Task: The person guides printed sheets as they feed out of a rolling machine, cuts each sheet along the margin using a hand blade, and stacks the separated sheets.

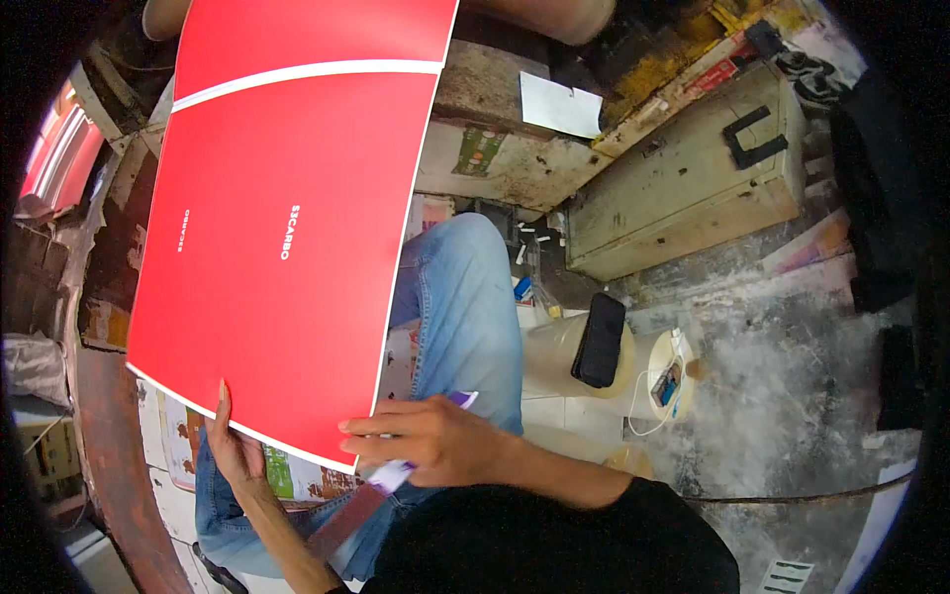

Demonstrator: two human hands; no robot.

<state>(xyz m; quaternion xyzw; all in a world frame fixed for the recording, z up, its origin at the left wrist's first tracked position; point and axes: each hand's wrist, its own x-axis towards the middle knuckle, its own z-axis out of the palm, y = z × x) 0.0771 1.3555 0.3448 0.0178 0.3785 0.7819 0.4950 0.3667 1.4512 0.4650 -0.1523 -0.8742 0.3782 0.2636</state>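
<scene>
A large red printed sheet [267,267] with white edges, a white band and "S3CARBO" lettering slants up in front of me. My left hand [234,447] grips its lower edge, one finger lying on the printed face and the rest behind. At the lower right corner, the fingers of my right hand [430,441] touch the sheet's edge. A purple-and-white strip [392,476] passes through that same hand, its other end showing past the knuckles. Its middle is hidden by the hand.
My jeans-clad legs [465,317] are under the sheet. To the right, a black phone [600,340] lies on a large roll [554,356], beside another roll holding a white cable [638,404]. A metal cabinet [683,183] and a white paper [560,104] are farther back.
</scene>
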